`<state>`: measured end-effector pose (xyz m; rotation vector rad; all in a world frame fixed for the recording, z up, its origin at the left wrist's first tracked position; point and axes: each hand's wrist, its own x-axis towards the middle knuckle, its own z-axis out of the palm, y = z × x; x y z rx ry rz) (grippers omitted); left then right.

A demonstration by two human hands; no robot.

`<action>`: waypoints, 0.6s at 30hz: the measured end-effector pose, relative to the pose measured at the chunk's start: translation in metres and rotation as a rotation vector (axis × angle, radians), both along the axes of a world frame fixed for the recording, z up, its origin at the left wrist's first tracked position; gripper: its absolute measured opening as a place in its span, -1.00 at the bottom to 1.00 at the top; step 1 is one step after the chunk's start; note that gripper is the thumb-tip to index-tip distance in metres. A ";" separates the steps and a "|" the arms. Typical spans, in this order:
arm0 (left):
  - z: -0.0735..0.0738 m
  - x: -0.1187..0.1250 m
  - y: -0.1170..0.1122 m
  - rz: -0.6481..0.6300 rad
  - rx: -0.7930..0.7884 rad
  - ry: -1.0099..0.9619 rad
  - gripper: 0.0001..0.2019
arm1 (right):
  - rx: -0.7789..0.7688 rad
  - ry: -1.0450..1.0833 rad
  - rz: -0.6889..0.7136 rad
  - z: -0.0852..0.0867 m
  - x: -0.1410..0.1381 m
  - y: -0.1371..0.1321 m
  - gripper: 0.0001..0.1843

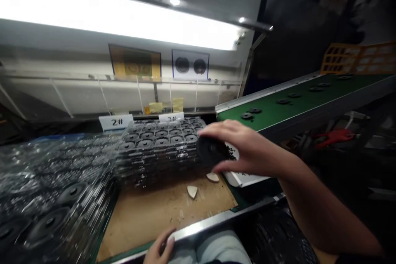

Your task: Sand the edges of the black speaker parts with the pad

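I've got one disc (212,151) in the right hand (247,146), gripped between thumb and fingers, just beside the tray stack (161,140). Left hand (159,251) is at the metal edge (199,227), fingers curled, can't tell if holding anything. Count: two pale wedges (192,192) on the board (148,214), seven belt discs (282,101) visible on the green belt (272,114).

R grip (247,146) up, curled C-shape, w/ bare R forearm (321,206) angled fwd & inward; L grip (160,251) low, partly bent.

Black disc (210,150), green belt (272,114), tan board (148,214), apparently orange latticed crate (359,56)
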<state>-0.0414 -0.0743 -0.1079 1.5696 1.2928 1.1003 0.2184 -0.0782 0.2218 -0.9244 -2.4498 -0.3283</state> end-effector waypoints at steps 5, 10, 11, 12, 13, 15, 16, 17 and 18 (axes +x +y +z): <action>0.063 0.026 -0.028 -0.175 -0.426 -0.663 -0.46 | -0.615 0.011 0.258 -0.092 -0.015 0.016 -0.37; 0.094 0.048 -0.024 -0.238 -0.697 -0.962 -0.35 | -1.006 0.355 0.280 -0.181 -0.033 0.017 -0.33; 0.093 0.049 -0.019 -0.250 -0.749 -0.967 -0.38 | -1.049 0.416 0.236 -0.193 -0.036 0.017 -0.33; 0.091 0.049 -0.014 -0.261 -0.804 -0.975 -0.40 | -1.076 0.466 0.184 -0.203 -0.038 0.018 -0.33; 0.088 0.049 -0.009 -0.268 -0.857 -0.984 -0.42 | -1.091 0.505 0.138 -0.210 -0.039 0.019 -0.34; 0.081 0.047 0.001 -0.261 -0.956 -0.988 -0.48 | -1.107 0.540 0.080 -0.220 -0.040 0.024 -0.34; 0.078 0.045 0.006 -0.245 -0.995 -0.988 -0.51 | -1.118 0.534 0.072 -0.223 -0.038 0.028 -0.32; 0.075 0.044 0.010 -0.225 -1.024 -0.998 -0.54 | -1.130 0.515 0.079 -0.227 -0.036 0.033 -0.29; 0.073 0.042 0.015 -0.200 -1.041 -1.023 -0.56 | -1.136 0.487 0.095 -0.231 -0.034 0.039 -0.25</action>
